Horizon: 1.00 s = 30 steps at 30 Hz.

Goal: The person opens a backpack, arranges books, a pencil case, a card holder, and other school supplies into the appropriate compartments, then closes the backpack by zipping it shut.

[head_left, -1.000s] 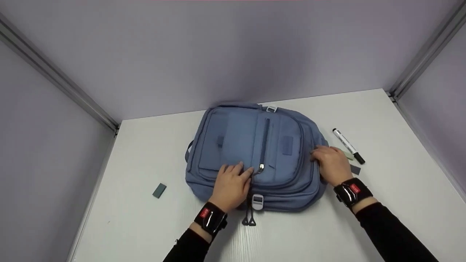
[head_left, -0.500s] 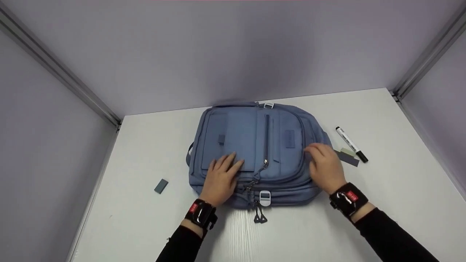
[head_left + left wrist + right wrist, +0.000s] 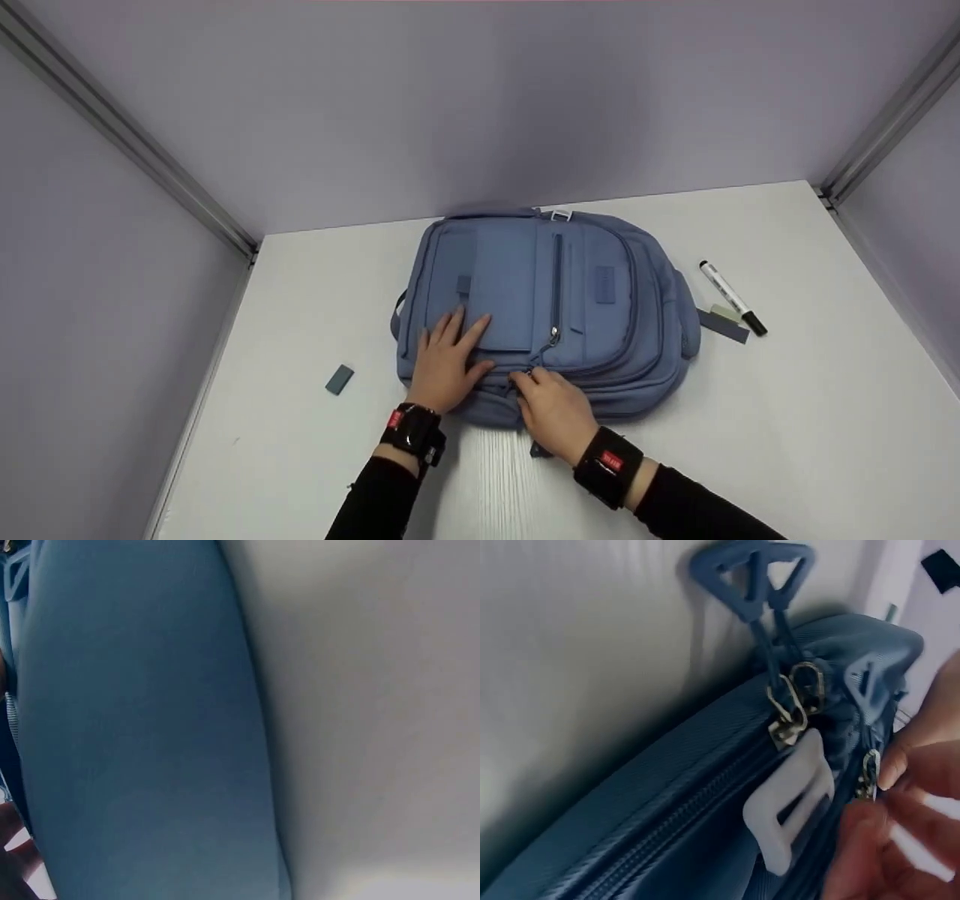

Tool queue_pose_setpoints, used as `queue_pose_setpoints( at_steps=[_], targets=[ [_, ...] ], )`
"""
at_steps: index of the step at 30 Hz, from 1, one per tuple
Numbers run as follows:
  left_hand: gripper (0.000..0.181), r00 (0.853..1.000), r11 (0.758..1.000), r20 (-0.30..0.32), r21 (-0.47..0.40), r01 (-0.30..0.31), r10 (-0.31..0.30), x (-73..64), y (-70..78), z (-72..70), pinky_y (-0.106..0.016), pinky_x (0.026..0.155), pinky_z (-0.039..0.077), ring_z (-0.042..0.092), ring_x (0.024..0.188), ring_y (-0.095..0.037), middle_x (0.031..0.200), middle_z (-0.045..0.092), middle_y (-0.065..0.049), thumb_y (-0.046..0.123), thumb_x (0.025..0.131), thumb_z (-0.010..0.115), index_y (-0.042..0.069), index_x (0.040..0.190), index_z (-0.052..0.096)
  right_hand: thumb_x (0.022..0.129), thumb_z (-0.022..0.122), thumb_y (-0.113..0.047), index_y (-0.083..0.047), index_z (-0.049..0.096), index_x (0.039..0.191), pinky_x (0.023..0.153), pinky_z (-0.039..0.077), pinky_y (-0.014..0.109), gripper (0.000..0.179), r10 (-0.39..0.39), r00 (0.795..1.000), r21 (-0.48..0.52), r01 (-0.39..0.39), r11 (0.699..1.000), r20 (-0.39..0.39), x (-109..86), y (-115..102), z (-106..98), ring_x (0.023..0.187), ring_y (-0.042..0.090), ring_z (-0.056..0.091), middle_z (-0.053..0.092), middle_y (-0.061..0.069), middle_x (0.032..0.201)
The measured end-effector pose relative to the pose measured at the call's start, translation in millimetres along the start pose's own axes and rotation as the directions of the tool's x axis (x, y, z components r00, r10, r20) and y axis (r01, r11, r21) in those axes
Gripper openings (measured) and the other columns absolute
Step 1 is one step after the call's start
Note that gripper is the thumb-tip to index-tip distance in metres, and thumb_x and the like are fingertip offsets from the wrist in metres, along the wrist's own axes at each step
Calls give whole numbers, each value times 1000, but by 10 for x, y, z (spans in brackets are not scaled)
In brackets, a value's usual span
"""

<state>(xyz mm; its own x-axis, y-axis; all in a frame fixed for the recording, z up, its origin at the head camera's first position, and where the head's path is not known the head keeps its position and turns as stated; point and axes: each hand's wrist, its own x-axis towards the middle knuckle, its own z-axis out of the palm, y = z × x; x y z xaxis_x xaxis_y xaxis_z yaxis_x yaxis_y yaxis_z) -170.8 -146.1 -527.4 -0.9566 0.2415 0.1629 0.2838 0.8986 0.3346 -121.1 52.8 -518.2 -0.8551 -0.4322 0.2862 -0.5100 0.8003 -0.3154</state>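
Note:
A blue backpack (image 3: 506,285) lies on its back across the white table, front pockets up. My left hand (image 3: 442,367) rests with spread fingers on the left part of its front panel. At the near edge, the curled fingers of my right hand (image 3: 556,412) pinch a zipper slider (image 3: 866,784), which has a triangular cord pull. Beside it in the right wrist view are a pale plastic buckle (image 3: 787,802) and two more zipper pulls (image 3: 735,581) hanging over the edge. The left wrist view is mostly the bag's blue side (image 3: 150,727).
Right of the bag lie a white marker with black ends (image 3: 731,296), a dark grey strip (image 3: 726,328) and a small pale green piece (image 3: 724,312). A dark teal block (image 3: 340,379) sits to the left. Grey walls (image 3: 480,105) enclose the table's back and sides.
My right hand has left the bag's right end and come left and nearer, to the zipper at the near edge. My left hand has slid left across the front panel.

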Motion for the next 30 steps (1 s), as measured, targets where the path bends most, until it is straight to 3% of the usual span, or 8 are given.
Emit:
queue_pose_setpoints(
  at_steps=[5, 10, 16, 23, 30],
  targets=[
    [68, 1000, 1000, -3, -11, 4, -4, 10, -9, 38, -69, 114, 29, 35, 146, -41, 159, 38, -16, 46, 90, 67, 31, 152, 41, 86, 73, -9, 0, 69, 87, 64, 56, 35, 10, 45, 991, 1, -45, 999, -124, 4, -24, 81, 70, 24, 64, 65, 10, 79],
    [68, 1000, 1000, -7, -23, 17, -17, -1, 22, 29, -69, 113, 29, 36, 146, -41, 158, 38, -17, 42, 90, 69, 30, 151, 42, 83, 77, -11, -3, 66, 78, 57, 55, 34, 15, 93, 972, 22, -91, 996, -216, 16, -17, 116, 63, 22, 64, 63, 8, 71],
    [69, 999, 999, -17, -27, 35, -36, -17, 160, 7, -73, 110, 30, 37, 143, -49, 154, 41, -24, 39, 89, 71, 26, 151, 43, 75, 77, 3, -5, 60, 78, 58, 54, 38, 18, 147, 963, 74, -134, 988, -224, 5, 42, 112, 62, 25, 66, 65, 8, 71],
    [84, 998, 998, -14, 5, 57, -57, -23, 328, 100, -80, 107, 23, 29, 143, -57, 154, 32, -34, 53, 77, 78, 41, 150, 39, 80, 73, 4, -6, 63, 82, 63, 56, 34, 14, 232, 956, 242, -185, 952, -179, -34, 174, -61, 68, 21, 67, 70, 8, 78],
    [76, 994, 996, -93, 62, 59, -54, -3, 309, 188, -78, 102, 33, 39, 138, -54, 146, 43, -32, 22, 80, 82, 41, 145, 47, 79, 67, 10, -4, 66, 76, 61, 54, 32, 15, 271, 948, 263, -222, 939, -169, -87, 354, -334, 67, 18, 64, 69, 8, 76]
  ],
)
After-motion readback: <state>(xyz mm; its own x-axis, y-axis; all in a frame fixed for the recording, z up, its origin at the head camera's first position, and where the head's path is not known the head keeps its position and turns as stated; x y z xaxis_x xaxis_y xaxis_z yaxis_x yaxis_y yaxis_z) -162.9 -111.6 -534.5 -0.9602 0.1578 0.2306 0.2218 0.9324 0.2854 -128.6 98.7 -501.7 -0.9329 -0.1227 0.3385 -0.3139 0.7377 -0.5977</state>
